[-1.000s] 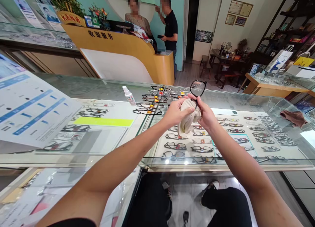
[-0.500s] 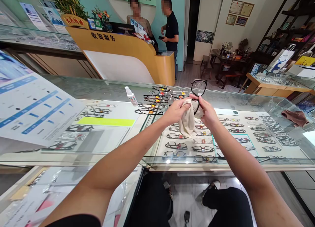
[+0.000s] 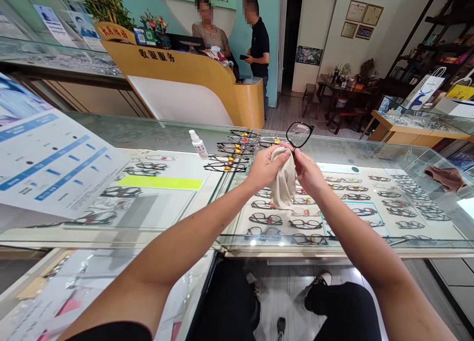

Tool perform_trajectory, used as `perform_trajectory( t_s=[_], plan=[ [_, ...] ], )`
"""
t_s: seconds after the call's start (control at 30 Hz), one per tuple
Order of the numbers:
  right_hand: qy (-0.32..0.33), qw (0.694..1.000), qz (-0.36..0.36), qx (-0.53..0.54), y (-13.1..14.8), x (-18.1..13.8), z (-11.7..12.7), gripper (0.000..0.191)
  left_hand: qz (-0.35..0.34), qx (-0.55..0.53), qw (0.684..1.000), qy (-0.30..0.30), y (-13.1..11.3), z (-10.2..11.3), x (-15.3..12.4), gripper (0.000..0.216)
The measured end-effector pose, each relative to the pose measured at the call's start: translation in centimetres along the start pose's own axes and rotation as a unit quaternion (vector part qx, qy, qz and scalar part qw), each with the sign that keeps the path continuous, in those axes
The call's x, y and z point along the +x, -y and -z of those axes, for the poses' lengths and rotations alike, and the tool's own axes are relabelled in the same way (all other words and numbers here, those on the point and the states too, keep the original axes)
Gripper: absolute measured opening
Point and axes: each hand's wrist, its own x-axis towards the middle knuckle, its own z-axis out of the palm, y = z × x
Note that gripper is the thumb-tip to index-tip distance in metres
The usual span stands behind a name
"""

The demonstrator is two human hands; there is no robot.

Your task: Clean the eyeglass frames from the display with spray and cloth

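Black-framed eyeglasses [image 3: 299,134] are held up above the glass counter, one lens standing clear and the other part hidden by cloth and fingers. My right hand [image 3: 309,174] is closed on the frame near its middle. A beige cleaning cloth [image 3: 284,185] hangs from my left hand [image 3: 263,167], whose fingers pinch it against the covered side of the eyeglasses. Left of my hands, several dark eyeglasses with small coloured tags [image 3: 230,159] lie in a row on the glass. Beside them stands a white spray bottle [image 3: 199,144].
Beneath the glass top [image 3: 229,232] lie rows of spectacles [image 3: 305,224]. A printed sheet [image 3: 55,158] rises at left, and a brown cloth [image 3: 444,177] lies at right. Two people [image 3: 259,42] are at the yellow service counter [image 3: 192,67]. An open drawer [image 3: 92,282] is at lower left.
The eyeglasses have turned, so the exposed lens now tilts to the right. Both hands have shifted slightly, still gripping cloth and frame. Behind the counter, a person has lowered a paper.
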Motion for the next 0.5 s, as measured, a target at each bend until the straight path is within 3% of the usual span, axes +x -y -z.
perform_trajectory(
  t_s=[0.3, 0.5],
  plan=[
    [-0.050, 0.996, 0.025, 0.062, 0.27, 0.54, 0.78, 0.046, 0.006, -0.028, 0.989, 0.147, 0.78, 0.51, 0.68, 0.062],
    [-0.023, 0.999, 0.000, 0.039, -0.03, 0.28, 0.27, 0.057, 0.005, -0.011, 0.998, 0.064, 0.54, -0.14, 0.06, 0.058]
  ],
)
